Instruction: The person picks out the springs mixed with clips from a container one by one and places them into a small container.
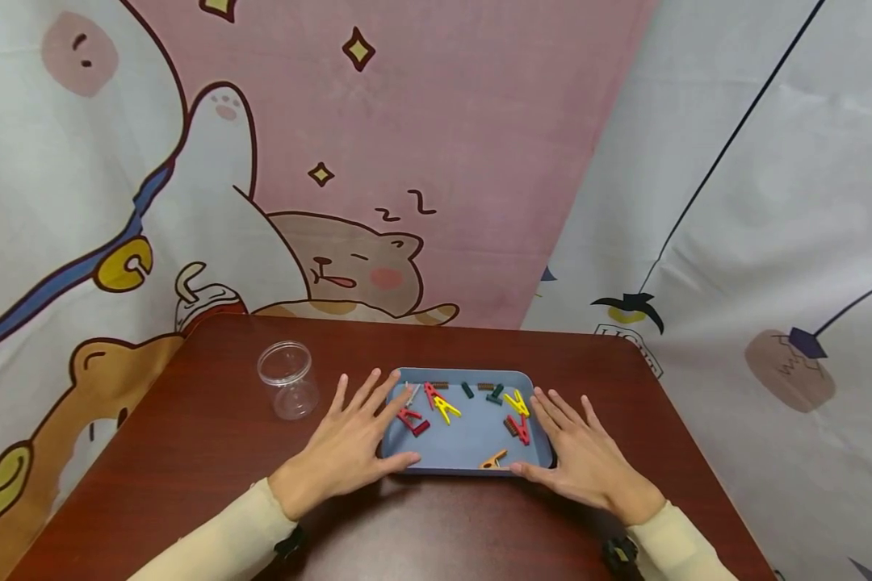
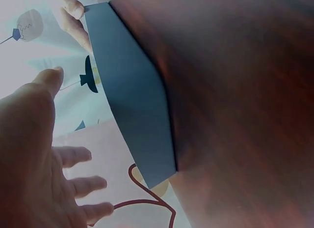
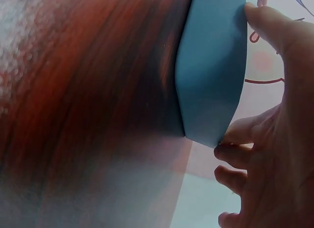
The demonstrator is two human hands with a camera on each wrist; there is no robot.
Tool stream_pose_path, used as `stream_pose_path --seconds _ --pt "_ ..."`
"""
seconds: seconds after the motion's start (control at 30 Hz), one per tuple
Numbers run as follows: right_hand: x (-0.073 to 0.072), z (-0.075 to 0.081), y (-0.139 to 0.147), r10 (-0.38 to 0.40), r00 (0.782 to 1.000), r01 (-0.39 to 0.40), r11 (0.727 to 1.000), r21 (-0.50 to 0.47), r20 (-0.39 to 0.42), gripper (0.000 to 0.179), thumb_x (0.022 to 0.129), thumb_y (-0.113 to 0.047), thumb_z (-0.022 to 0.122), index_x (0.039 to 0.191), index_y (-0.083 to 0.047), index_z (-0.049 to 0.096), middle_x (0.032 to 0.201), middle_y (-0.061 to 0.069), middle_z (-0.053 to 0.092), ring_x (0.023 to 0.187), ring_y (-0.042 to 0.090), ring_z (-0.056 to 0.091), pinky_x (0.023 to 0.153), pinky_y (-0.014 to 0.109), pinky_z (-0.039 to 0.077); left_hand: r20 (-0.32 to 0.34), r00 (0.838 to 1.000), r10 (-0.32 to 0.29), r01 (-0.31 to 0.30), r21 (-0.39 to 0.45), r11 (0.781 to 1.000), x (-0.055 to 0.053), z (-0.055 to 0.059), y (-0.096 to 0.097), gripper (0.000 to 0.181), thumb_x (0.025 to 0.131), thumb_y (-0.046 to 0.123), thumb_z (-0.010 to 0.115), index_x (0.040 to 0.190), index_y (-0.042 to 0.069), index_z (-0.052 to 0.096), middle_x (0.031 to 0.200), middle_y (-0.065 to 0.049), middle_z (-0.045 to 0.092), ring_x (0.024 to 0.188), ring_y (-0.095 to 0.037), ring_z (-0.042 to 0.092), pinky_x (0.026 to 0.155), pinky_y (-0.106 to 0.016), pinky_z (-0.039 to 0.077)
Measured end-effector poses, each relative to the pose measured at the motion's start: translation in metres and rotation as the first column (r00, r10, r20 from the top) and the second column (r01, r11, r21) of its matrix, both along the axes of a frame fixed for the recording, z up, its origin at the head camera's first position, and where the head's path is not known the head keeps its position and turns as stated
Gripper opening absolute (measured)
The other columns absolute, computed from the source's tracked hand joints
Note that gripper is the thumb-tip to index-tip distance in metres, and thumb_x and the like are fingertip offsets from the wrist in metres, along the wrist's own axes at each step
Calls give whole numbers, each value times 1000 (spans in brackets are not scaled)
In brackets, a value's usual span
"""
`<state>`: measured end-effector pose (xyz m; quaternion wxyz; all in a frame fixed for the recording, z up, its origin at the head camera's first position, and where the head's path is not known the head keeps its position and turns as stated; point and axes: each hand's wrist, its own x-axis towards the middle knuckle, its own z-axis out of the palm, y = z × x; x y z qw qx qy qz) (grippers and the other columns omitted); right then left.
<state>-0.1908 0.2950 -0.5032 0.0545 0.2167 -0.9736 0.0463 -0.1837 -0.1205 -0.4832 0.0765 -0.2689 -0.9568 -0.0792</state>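
Note:
A blue-grey tray (image 1: 465,442) lies on the table in the head view. In it are red clip pieces (image 1: 521,430), yellow clip pieces (image 1: 446,409), dark green pieces (image 1: 467,390), coppery springs (image 1: 486,386) and an orange clip (image 1: 492,460). My left hand (image 1: 345,456) spreads its fingers over the tray's left side, hiding some of that rim; in the left wrist view it looks apart from the tray wall (image 2: 130,85). My right hand (image 1: 589,460) lies along the right side, fingers extended. Its thumb (image 3: 267,21) appears to touch the rim in the right wrist view.
A clear round jar (image 1: 291,391) without a visible lid stands left of the tray. The dark wooden table (image 1: 480,524) ends at the back against a cartoon-printed cloth (image 1: 472,161). Both wrists wear dark straps (image 1: 620,555).

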Motion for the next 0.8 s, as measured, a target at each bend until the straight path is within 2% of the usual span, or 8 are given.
stream_pose_path --seconds 0.27,0.57,0.8 --pt "0 1 0 14 1000 -14 1000 -11 0 121 96 -94 65 176 -5 49 188 13 43 174 41 45 138 81 25 -24 997 -73 72 -27 997 -9 7 1 99 105 82 66 182 25 43 191 -10 38 179 -43 35 140 -81 24" --pt "-3 3 0 12 1000 -12 1000 2 10 121 96 -95 65 175 -5 51 186 14 47 172 41 48 138 82 25 20 992 -128 128 -26 991 -18 13 0 93 105 74 74 180 25 47 186 -13 48 174 -42 44 140 -78 29" --pt "-4 3 0 20 1000 -20 1000 0 11 120 95 -95 66 174 -5 53 185 15 48 172 42 48 138 82 25 -6 983 -186 185 -80 980 -26 22 -2 90 104 70 78 177 24 51 181 -12 54 170 -40 50 136 -77 37"
